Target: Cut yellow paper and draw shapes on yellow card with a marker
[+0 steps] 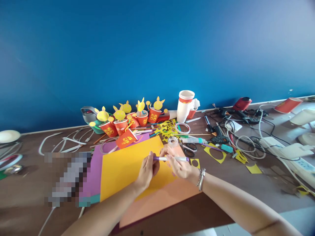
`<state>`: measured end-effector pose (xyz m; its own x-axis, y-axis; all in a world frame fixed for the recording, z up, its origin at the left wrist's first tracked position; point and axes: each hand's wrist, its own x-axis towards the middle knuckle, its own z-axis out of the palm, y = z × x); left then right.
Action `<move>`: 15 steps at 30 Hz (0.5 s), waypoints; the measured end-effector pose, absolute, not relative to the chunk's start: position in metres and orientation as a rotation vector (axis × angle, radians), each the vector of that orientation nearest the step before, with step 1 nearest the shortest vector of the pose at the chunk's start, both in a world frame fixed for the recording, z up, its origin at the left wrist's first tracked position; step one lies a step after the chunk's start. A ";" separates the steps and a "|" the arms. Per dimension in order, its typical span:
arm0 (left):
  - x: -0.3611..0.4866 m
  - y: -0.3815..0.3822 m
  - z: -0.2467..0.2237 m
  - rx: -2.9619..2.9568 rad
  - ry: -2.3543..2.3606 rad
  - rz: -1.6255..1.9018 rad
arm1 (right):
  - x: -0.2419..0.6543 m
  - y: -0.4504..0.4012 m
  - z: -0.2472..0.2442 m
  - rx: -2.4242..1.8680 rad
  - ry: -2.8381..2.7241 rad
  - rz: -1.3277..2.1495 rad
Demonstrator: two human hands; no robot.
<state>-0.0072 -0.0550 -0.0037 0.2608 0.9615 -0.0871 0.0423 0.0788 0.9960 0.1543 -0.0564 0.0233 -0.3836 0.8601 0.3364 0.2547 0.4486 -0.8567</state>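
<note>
Above the sheets of coloured paper, both hands hold a white marker with purple ends (182,159) level. The fingers of my left hand (145,172) are closed at its purple left end. My right hand (180,166), with a silver bracelet at the wrist, grips the white barrel. Beneath them lie a yellow-orange sheet (123,170) and a peach sheet (157,206), with a purple sheet (92,177) showing at the left. A red paper cup (126,139) lies tipped at the back edge of the sheets. Whether the marker is capped I cannot tell.
Behind stand several red cups (155,114) with yellow paper animal heads and a white cup stack (185,105). Yellow scraps (167,129), black scissors (189,150) and a glue gun (219,136) lie to the right, near cables and a power strip (301,164). A blurred object (71,177) lies left.
</note>
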 end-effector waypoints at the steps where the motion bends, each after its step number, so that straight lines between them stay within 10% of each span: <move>1: -0.008 -0.053 -0.004 1.277 1.048 0.920 | 0.153 -0.058 0.024 -0.924 -1.892 0.908; 7: -0.005 -0.049 -0.008 1.243 0.965 0.919 | 0.150 -0.047 0.023 -1.015 -1.621 0.843; 15: -0.001 -0.078 -0.008 2.618 1.206 0.631 | 0.180 0.024 0.013 -1.424 -2.083 0.172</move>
<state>-0.0008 -0.0780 -0.0084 0.5782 0.7593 0.2985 0.6782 -0.6507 0.3415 0.1800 0.0239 0.0130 -0.2416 0.8823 0.4039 0.8040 0.4150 -0.4258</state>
